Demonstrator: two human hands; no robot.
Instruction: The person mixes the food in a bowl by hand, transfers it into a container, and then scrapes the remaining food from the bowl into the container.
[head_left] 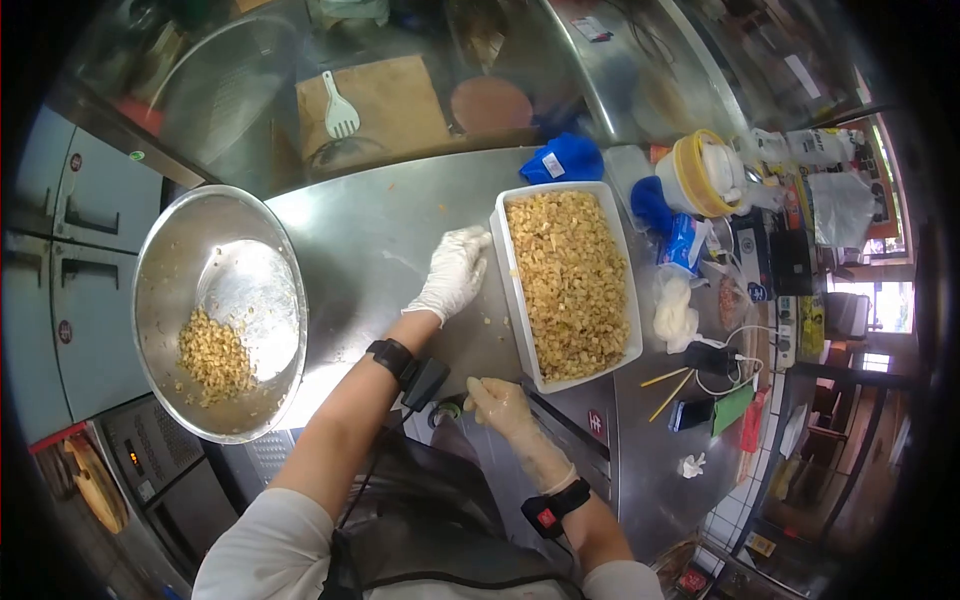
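A white rectangular tray [638, 318] is filled with small yellowish-brown chopped pieces [568, 280]. My left hand [453, 275], in a white glove, is beside the tray's left rim, its fingers curled together with nothing seen in them. Below the tray's lower left corner is my right hand [505, 410], gloved too, its fingers curled closed and nothing visible between them. A large steel bowl [150, 300] at the left holds a smaller heap of similar pieces [213, 358] at its bottom.
The steel table [370, 240] carries a few crumbs. Behind it are a board with a pale slotted spatula [341, 110] and a blue bag [563, 160]. To the right stand a yellow-rimmed tub [688, 175], crumpled white cloth [676, 315], cables and yellow sticks [668, 390].
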